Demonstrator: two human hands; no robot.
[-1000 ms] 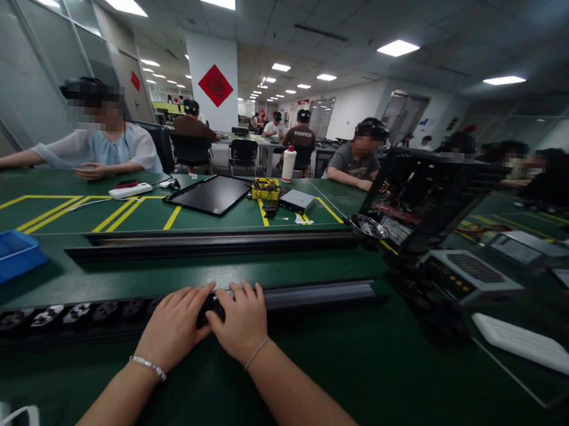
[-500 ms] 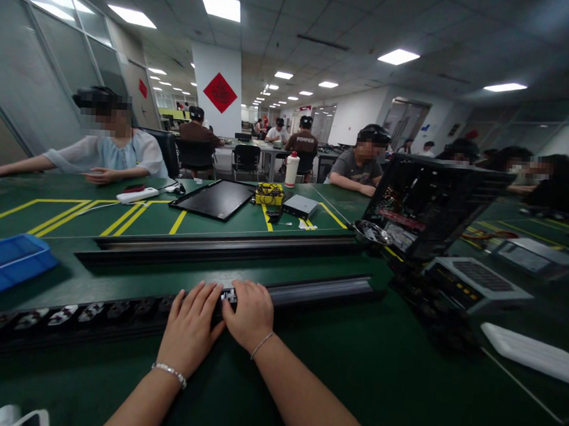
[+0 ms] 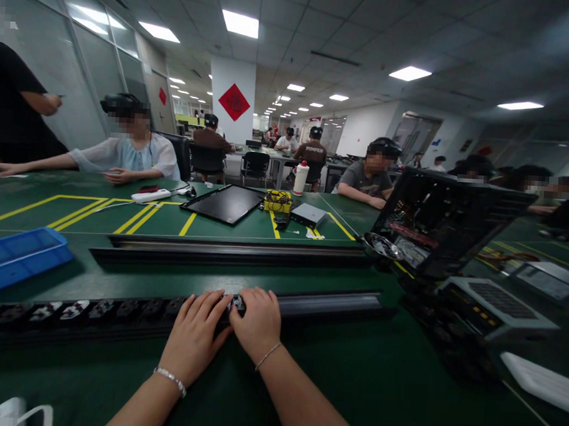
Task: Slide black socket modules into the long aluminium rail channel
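A long black rail (image 3: 327, 303) lies across the green table in front of me, its left part filled with several small black and white modules (image 3: 73, 309). Both my hands rest on it side by side at its middle. My left hand (image 3: 194, 340) lies flat over the modules with fingers stretched out. My right hand (image 3: 258, 321) curls over the rail, fingertips pressed on a small black module (image 3: 237, 303) between the two hands. Each wrist carries a thin bracelet.
A second black rail (image 3: 228, 253) lies parallel farther back. A blue tray (image 3: 14, 257) sits at the left. An open computer case (image 3: 438, 222), a metal bowl (image 3: 383, 246) and a scale (image 3: 495, 306) stand at the right. Other people sit around the tables.
My head has turned, shifting the scene to the right in view; a standing person now shows at far left. My hands stay pressed on the rail's middle, barely moved.
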